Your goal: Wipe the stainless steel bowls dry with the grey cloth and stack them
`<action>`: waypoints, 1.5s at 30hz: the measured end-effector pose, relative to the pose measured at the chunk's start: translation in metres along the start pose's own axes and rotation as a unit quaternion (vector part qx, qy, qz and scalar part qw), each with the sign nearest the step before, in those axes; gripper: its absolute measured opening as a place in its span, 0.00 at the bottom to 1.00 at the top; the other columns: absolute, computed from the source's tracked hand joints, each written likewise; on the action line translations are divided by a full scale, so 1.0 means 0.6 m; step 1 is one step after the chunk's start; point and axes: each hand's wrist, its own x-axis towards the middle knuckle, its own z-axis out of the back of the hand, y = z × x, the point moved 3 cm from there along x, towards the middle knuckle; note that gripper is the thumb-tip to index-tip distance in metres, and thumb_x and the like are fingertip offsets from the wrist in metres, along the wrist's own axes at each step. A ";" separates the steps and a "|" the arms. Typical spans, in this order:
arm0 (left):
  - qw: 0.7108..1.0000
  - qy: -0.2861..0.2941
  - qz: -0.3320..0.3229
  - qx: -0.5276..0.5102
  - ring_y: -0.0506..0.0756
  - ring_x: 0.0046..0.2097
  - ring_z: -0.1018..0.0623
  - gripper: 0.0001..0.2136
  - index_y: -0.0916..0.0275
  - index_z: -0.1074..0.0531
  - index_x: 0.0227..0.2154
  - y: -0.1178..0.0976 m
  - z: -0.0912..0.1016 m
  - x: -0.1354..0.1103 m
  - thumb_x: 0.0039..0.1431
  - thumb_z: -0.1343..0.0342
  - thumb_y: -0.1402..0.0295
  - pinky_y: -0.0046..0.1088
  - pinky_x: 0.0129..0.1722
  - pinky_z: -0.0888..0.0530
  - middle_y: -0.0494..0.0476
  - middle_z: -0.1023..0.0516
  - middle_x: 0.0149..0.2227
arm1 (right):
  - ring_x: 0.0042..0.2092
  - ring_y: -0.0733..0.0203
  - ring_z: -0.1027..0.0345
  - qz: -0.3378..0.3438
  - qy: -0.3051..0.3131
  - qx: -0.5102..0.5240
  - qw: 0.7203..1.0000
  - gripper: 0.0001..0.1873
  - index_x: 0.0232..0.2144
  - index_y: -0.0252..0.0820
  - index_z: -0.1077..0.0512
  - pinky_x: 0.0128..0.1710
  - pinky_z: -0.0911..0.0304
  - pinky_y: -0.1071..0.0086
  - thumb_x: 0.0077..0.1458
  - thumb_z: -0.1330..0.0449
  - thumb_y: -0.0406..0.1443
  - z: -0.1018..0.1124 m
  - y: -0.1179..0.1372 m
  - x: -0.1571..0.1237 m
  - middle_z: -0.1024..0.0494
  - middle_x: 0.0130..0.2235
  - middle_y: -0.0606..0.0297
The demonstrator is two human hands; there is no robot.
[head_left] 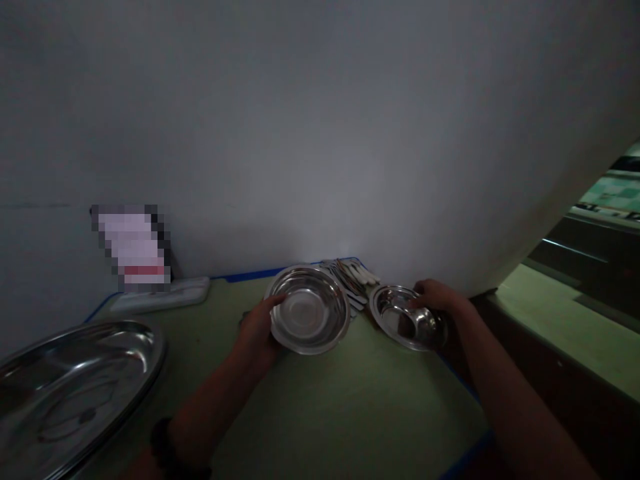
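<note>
My left hand [257, 330] grips the near-left rim of a large steel bowl [313, 313], which is tilted up off the green tabletop [360, 407]. My right hand [437, 297] is closed on the far-right rim of a smaller steel bowl [403, 320], tilted toward me. Behind and between the two bowls lies a bunch of cutlery [350, 277] with white handles, against the wall.
A big oval steel tray [70, 387] sits at the near left. A white flat holder [160, 297] with a blurred card stands by the wall at the back left. Blue tape edges the table. To the right the table ends and a green floor lies below.
</note>
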 end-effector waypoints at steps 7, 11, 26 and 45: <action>1.000 -0.011 -0.016 -0.003 0.52 0.27 0.21 0.05 0.67 0.26 0.35 -0.013 0.006 0.001 0.57 0.45 0.75 0.26 0.28 0.23 0.58 0.20 0.29 | 0.37 0.55 0.25 0.038 -0.014 0.039 0.998 0.09 0.33 0.38 0.27 0.34 0.35 0.70 0.48 0.38 0.37 0.031 0.000 -0.042 0.19 0.35 0.55; 0.999 0.019 -0.048 -0.007 0.54 0.34 0.19 0.09 0.60 0.26 0.41 -0.012 0.005 0.004 0.58 0.45 0.74 0.27 0.32 0.23 0.57 0.18 0.39 | 0.35 0.56 0.25 0.096 0.030 0.162 0.982 0.11 0.33 0.40 0.30 0.34 0.34 0.68 0.48 0.38 0.41 0.051 0.050 -0.068 0.18 0.34 0.58; 0.995 0.062 -0.078 -0.026 0.58 0.48 0.20 0.21 0.60 0.24 0.47 -0.010 0.026 0.033 0.62 0.50 0.51 0.32 0.45 0.25 0.62 0.18 0.45 | 0.43 0.51 0.26 0.260 -0.173 0.130 0.941 0.17 0.47 0.38 0.26 0.43 0.37 0.63 0.57 0.45 0.35 0.024 0.317 -0.077 0.20 0.45 0.51; 0.987 0.118 -0.104 -0.012 0.58 0.43 0.19 0.23 0.58 0.31 0.53 0.021 0.006 0.026 0.54 0.38 0.69 0.33 0.42 0.23 0.60 0.19 0.46 | 0.45 0.52 0.27 0.293 -0.021 0.232 0.927 0.19 0.45 0.37 0.26 0.48 0.34 0.61 0.51 0.38 0.38 -0.036 0.325 -0.043 0.20 0.46 0.56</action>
